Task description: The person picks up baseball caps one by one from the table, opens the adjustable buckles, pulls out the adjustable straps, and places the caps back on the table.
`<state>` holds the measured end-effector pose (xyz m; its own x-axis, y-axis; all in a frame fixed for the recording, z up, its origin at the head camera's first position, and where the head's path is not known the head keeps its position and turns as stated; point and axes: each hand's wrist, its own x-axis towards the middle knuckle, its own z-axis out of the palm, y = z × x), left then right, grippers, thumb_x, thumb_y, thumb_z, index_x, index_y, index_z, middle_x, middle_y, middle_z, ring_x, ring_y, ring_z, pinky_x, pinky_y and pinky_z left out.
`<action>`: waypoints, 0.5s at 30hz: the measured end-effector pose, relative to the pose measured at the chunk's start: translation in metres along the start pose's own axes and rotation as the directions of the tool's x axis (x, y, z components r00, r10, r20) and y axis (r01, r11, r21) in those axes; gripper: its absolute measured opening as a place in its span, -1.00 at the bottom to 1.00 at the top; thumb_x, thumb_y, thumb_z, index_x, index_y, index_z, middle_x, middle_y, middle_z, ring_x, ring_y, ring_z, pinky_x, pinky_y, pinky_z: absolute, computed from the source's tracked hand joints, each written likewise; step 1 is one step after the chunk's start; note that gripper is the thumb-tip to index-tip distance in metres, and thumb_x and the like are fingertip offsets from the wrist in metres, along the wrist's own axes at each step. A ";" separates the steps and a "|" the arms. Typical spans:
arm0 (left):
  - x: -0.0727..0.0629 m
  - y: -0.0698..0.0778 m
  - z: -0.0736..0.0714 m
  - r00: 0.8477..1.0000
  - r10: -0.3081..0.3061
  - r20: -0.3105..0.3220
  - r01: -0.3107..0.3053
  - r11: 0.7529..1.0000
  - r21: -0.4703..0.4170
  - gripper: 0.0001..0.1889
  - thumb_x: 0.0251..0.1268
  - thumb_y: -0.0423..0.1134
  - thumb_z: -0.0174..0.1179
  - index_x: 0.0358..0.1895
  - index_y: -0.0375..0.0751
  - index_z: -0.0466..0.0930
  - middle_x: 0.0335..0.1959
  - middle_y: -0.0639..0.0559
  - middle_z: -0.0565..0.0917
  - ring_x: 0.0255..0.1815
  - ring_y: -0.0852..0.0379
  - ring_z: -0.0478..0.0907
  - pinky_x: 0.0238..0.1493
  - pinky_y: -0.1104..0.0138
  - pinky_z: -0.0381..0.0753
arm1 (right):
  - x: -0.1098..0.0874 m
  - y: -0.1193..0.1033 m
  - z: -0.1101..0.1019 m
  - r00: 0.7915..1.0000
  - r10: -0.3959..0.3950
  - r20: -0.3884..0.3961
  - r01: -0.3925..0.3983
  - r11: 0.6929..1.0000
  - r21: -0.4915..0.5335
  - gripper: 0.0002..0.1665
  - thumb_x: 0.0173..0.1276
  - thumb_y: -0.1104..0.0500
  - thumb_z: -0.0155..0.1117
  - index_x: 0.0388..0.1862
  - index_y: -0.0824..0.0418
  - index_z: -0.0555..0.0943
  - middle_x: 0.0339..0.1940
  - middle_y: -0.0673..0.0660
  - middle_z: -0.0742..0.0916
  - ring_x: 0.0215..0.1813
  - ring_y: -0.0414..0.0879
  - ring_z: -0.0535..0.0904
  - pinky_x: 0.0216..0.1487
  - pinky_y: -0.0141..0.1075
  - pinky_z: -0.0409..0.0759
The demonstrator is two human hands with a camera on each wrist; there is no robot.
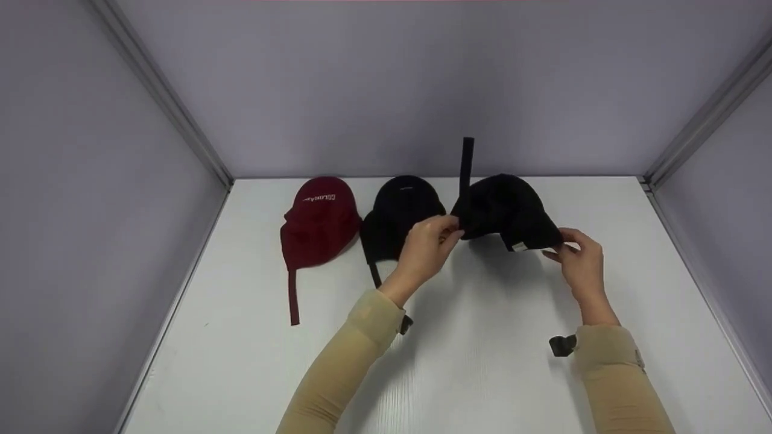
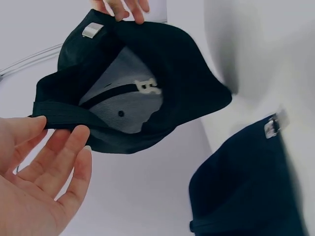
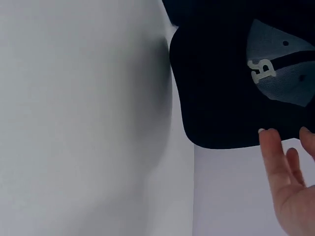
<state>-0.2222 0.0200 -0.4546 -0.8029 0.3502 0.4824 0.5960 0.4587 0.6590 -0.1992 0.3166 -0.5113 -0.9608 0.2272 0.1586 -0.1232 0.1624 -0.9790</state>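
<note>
A black baseball cap (image 1: 503,202) is held up over the right part of the table, its shadow below it. My left hand (image 1: 422,250) pinches its rear edge, thumb against fingers; a loose strap (image 1: 466,169) sticks up there. On the opposite side, my right hand (image 1: 584,262) grips the edge near a small pale tag (image 1: 519,246). The left wrist view looks into the cap (image 2: 152,54), showing a mesh lining and a white letter-shaped patch (image 2: 147,87). Fingertips of the right hand (image 3: 295,191) lie at its edge in the right wrist view.
A dark cap (image 1: 407,205) lies left of the held one, its strap partly hidden behind my left forearm. Farther left is a red cap (image 1: 322,220) with white lettering, strap toward me. The white table (image 1: 241,361) has grey walls at back and sides.
</note>
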 end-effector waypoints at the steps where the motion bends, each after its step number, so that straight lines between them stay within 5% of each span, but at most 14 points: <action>1: -0.002 0.000 0.001 1.000 0.005 0.002 -0.005 1.000 0.001 -0.92 0.37 -0.32 0.24 -0.20 -0.27 0.67 -0.27 -0.01 0.69 -0.24 0.23 0.64 -0.20 0.55 0.54 | 0.000 0.004 -0.002 1.000 0.026 0.015 -0.026 0.999 0.035 -0.73 0.43 0.49 0.08 0.06 0.48 0.55 -0.11 0.13 0.58 -0.21 -0.23 0.69 -0.08 -0.24 0.63; 6: -0.007 -0.001 0.005 1.000 0.013 0.004 -0.013 1.000 0.013 -0.92 0.36 -0.33 0.24 -0.19 -0.26 0.66 -0.26 -0.01 0.70 -0.24 0.22 0.64 -0.20 0.52 0.55 | -0.005 0.008 -0.010 0.983 0.115 0.144 -0.151 0.950 0.273 -0.57 0.54 0.32 0.02 0.34 0.36 0.43 0.10 0.10 0.59 -0.06 -0.03 0.71 -0.02 -0.17 0.61; 12: -0.011 -0.003 0.007 1.000 0.007 -0.005 -0.007 0.999 0.038 -0.94 0.35 -0.31 0.26 -0.20 -0.22 0.67 -0.27 0.03 0.69 -0.25 0.27 0.62 -0.21 0.52 0.54 | -0.012 0.002 -0.011 0.948 0.174 0.267 -0.302 0.758 0.578 -0.58 0.55 0.22 0.06 0.32 0.23 0.50 0.24 0.10 0.55 0.09 0.15 0.64 0.09 -0.06 0.54; 15: -0.012 -0.003 0.009 1.000 0.008 -0.002 -0.008 0.999 0.049 -0.94 0.35 -0.32 0.26 -0.19 -0.21 0.67 -0.26 0.03 0.69 -0.25 0.26 0.62 -0.21 0.52 0.54 | -0.014 0.000 -0.010 0.940 0.180 0.290 -0.331 0.689 0.644 -0.65 0.54 0.22 0.07 0.22 0.21 0.59 0.21 0.12 0.58 0.12 0.16 0.63 0.13 -0.05 0.51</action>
<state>-0.2139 0.0213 -0.4677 -0.7981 0.3525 0.4886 0.6021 0.4956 0.6260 -0.1830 0.3224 -0.5123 -0.9973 -0.0359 -0.0647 0.0735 -0.5822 -0.8097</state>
